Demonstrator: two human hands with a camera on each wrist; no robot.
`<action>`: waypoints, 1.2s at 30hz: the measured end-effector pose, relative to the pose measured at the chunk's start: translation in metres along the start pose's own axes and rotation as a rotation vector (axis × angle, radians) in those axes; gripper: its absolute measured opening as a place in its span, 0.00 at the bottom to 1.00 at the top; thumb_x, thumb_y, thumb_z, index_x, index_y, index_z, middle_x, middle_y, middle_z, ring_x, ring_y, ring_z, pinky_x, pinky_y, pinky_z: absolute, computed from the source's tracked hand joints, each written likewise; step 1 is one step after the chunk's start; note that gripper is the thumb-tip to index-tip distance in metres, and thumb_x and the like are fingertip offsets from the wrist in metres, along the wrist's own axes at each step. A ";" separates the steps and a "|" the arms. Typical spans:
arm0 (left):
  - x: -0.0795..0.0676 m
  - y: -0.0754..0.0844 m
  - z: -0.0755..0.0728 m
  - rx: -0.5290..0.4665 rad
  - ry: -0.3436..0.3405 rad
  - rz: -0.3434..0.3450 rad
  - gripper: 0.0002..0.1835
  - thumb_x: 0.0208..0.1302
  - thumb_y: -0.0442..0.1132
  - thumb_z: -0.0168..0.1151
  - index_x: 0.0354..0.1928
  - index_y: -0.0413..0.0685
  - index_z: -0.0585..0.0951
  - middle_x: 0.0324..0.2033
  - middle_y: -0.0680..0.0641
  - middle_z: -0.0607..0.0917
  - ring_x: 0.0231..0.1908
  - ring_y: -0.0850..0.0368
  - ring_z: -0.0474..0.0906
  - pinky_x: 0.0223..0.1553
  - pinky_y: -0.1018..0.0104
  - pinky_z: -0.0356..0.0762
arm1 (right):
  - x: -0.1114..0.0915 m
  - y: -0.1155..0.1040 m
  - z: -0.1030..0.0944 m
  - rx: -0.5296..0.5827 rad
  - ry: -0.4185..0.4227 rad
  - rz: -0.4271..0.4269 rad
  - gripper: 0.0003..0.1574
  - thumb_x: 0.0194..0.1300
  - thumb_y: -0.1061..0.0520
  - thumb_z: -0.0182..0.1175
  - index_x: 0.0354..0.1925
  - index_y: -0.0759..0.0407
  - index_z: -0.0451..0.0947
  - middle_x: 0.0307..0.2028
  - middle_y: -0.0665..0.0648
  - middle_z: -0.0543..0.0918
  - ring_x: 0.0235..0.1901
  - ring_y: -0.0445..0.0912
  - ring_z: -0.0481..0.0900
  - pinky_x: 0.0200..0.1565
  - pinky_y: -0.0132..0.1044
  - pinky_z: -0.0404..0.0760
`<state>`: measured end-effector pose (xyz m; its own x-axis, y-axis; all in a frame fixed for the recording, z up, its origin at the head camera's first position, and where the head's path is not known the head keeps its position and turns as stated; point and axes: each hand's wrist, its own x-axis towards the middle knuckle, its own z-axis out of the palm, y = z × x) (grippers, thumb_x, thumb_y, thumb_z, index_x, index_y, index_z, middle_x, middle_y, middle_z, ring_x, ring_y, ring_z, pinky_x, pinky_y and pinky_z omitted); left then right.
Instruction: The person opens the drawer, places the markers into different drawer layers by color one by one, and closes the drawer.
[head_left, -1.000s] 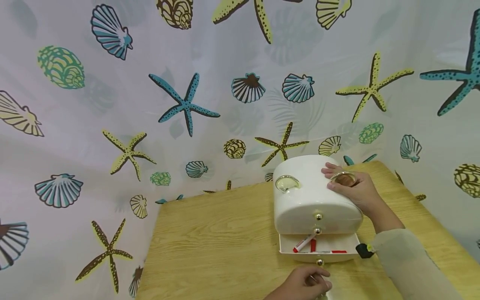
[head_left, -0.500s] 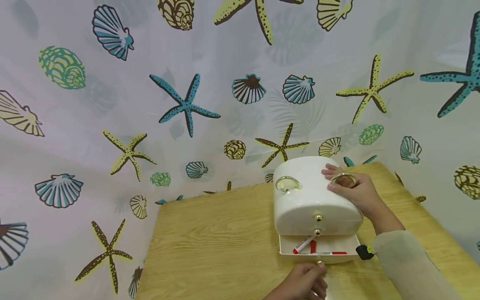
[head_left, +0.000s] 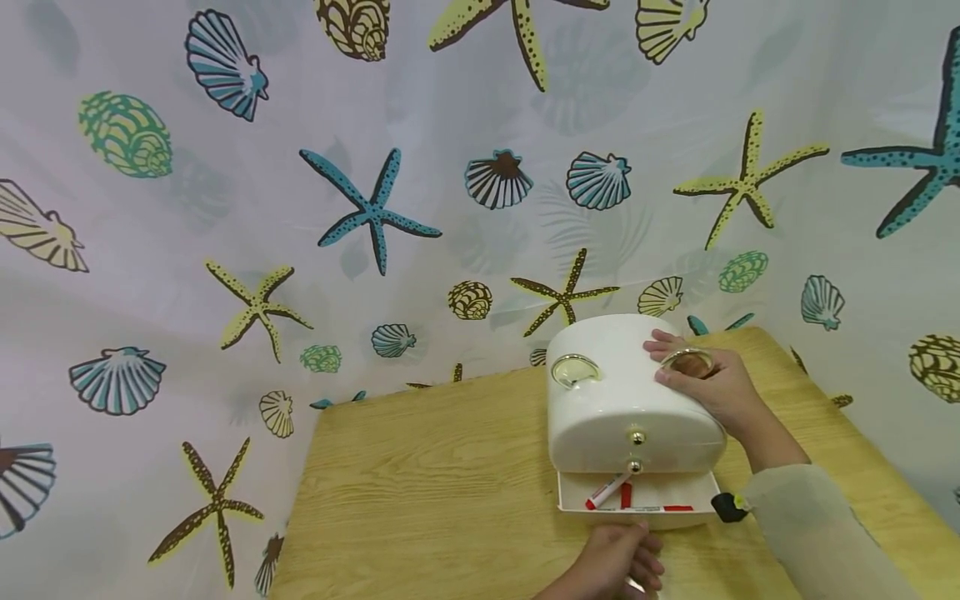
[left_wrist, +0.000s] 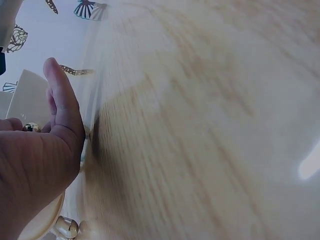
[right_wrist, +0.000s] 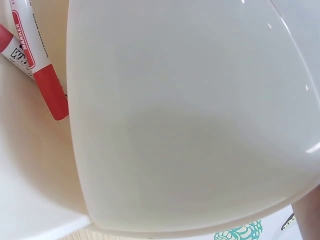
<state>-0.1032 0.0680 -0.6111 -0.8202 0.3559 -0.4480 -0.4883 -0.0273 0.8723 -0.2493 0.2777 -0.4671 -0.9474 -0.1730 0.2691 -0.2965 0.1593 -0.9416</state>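
Note:
In the head view a rounded white drawer box (head_left: 622, 367) stands at the table's right, with gold knobs (head_left: 637, 437) on its front. The bottom drawer (head_left: 678, 492) is pulled out and holds red-and-white markers (head_left: 609, 490). My left hand (head_left: 611, 554) is at the drawer's front; a fingertip covers where its knob sits, and the lower fingers bend loosely. In the left wrist view one digit of the left hand (left_wrist: 45, 145) stands straight near a gold knob (left_wrist: 31, 128). My right hand (head_left: 712, 375) rests on the box's top, thumb and fingers spread about a gold-rimmed ring (head_left: 686, 358).
The wood-grain table (head_left: 420, 475) extends left of the box. A white curtain (head_left: 450, 108) printed with shells and starfish hangs behind and on both sides. A second gold-rimmed ring (head_left: 575, 369) stands on the box's upper left. A small black object (head_left: 729, 507) is by the right sleeve.
My left hand has moved up from just below the drawer to its front, and the bottom knob is now covered. The drawer and the right hand stay where they were.

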 end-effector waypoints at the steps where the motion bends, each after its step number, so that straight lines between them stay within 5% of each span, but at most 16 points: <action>1: 0.000 0.000 0.001 -0.005 -0.001 0.004 0.25 0.69 0.59 0.54 0.41 0.42 0.84 0.24 0.50 0.84 0.22 0.59 0.80 0.19 0.69 0.77 | 0.000 0.000 0.000 0.000 -0.001 -0.001 0.27 0.61 0.56 0.69 0.57 0.63 0.79 0.62 0.51 0.79 0.67 0.33 0.67 0.61 0.15 0.63; 24: 0.004 0.007 -0.003 -0.090 -0.111 0.048 0.28 0.71 0.56 0.53 0.44 0.34 0.83 0.26 0.49 0.82 0.23 0.57 0.81 0.18 0.65 0.81 | 0.003 0.003 -0.001 0.032 0.009 -0.022 0.25 0.60 0.61 0.69 0.56 0.67 0.79 0.60 0.51 0.81 0.67 0.34 0.68 0.61 0.17 0.66; 36: 0.009 0.008 -0.007 -0.091 -0.109 0.065 0.27 0.71 0.55 0.54 0.43 0.33 0.82 0.24 0.48 0.82 0.23 0.57 0.80 0.19 0.60 0.82 | 0.002 0.003 0.001 0.031 0.001 -0.017 0.25 0.61 0.60 0.69 0.55 0.66 0.79 0.59 0.50 0.82 0.67 0.34 0.68 0.61 0.17 0.66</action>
<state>-0.1171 0.0646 -0.6093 -0.8161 0.4501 -0.3626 -0.4640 -0.1360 0.8753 -0.2517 0.2773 -0.4695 -0.9425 -0.1748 0.2849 -0.3084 0.1258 -0.9429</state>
